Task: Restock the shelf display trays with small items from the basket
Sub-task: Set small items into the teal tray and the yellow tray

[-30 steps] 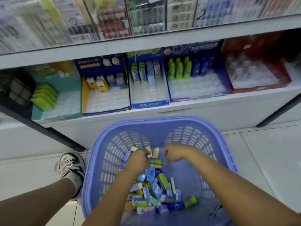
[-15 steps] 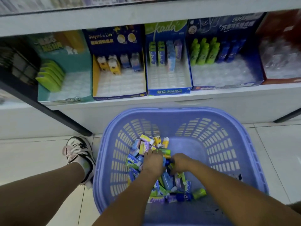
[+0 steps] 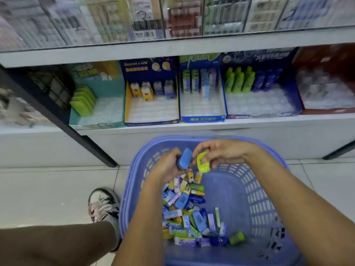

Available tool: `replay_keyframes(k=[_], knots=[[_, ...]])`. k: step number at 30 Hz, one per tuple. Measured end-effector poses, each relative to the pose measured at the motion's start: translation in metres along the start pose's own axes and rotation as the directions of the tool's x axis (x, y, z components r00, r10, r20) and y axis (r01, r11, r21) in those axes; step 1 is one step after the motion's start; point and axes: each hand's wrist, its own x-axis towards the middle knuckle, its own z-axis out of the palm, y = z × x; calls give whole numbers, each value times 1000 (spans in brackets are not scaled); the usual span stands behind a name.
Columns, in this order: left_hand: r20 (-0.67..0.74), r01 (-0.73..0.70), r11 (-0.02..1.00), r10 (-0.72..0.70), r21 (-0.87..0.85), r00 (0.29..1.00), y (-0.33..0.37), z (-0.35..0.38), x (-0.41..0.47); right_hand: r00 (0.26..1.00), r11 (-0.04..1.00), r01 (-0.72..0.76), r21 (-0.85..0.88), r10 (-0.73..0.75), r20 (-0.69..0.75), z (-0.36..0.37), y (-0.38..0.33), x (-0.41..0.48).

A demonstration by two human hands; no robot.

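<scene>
A purple plastic basket [image 3: 255,191] stands on the floor below the shelf, with a pile of small packaged items [image 3: 187,214] inside it. Above the pile, my left hand [image 3: 166,166] grips a blue item [image 3: 185,158]. Beside it, my right hand [image 3: 221,152] pinches a yellow-green item [image 3: 202,163]. On the low shelf stand several display trays: a teal tray [image 3: 96,120], a navy and yellow tray [image 3: 151,122], a blue tray [image 3: 203,119], a wide blue tray [image 3: 263,116] and a red tray [image 3: 326,111], each partly filled at the back.
My left leg and a sneaker [image 3: 103,205] are on the tiled floor left of the basket. A black shelf post [image 3: 63,121] slants down at the left. The upper shelf holds blurred packaged goods [image 3: 172,18].
Both hands have risen out of the pile, the left now holding a blue item and the right a yellow-green one. The view tilted up toward the shelf.
</scene>
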Motion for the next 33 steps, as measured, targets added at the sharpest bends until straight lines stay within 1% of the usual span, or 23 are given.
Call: replay_keyframes(k=[2, 4, 6, 8, 9, 11, 13, 15, 16, 18, 19, 20, 21, 23, 26, 29, 33], knots=[[45, -66, 995, 70, -80, 997, 32, -7, -21, 976, 983, 185, 16, -182, -123, 16, -33, 2], [56, -175, 981, 180, -87, 982, 56, -14, -43, 913, 944, 329, -19, -324, -247, 33, -60, 7], [56, -295, 954, 298, -56, 953, 74, -23, -62, 876, 918, 395, -36, -388, -287, 46, -80, 13], [45, -377, 924, 381, -67, 924, 85, -35, -76, 870, 904, 427, -9, -413, -270, 57, -94, 21], [12, -408, 907, 411, -103, 912, 89, -43, -82, 863, 898, 440, -12, -427, -270, 63, -100, 26], [-114, -465, 866, 451, -185, 885, 96, -63, -88, 827, 886, 456, -84, -456, -328, 77, -114, 43], [-275, -528, 823, 468, -211, 840, 101, -86, -93, 755, 859, 449, -246, -511, -411, 94, -131, 67], [-430, -598, 777, 480, -196, 765, 100, -111, -97, 672, 805, 417, -421, -585, -453, 108, -150, 96], [-499, -633, 756, 489, -166, 716, 97, -123, -99, 649, 779, 401, -483, -613, -451, 115, -159, 112], [-599, -675, 733, 503, -87, 623, 90, -145, -104, 630, 712, 360, -603, -662, -406, 131, -174, 143], [-629, -689, 721, 504, -71, 592, 87, -155, -106, 623, 657, 325, -680, -690, -369, 138, -180, 159], [-649, -699, 711, 497, -76, 576, 83, -163, -108, 615, 586, 287, -758, -719, -323, 147, -183, 173], [-664, -704, 704, 483, -94, 571, 81, -171, -110, 609, 518, 258, -815, -742, -279, 156, -186, 186], [-686, -708, 690, 443, -150, 577, 77, -181, -110, 620, 456, 251, -854, -754, -220, 169, -186, 209], [-697, -704, 685, 412, -187, 587, 73, -190, -107, 651, 407, 223, -886, -739, -176, 178, -181, 230], [-686, -699, 687, 412, -199, 600, 68, -192, -104, 666, 355, 170, -919, -729, -158, 178, -175, 241], [-657, -692, 714, 472, -107, 588, 63, -192, -101, 648, 310, 159, -937, -749, -138, 178, -169, 247]])
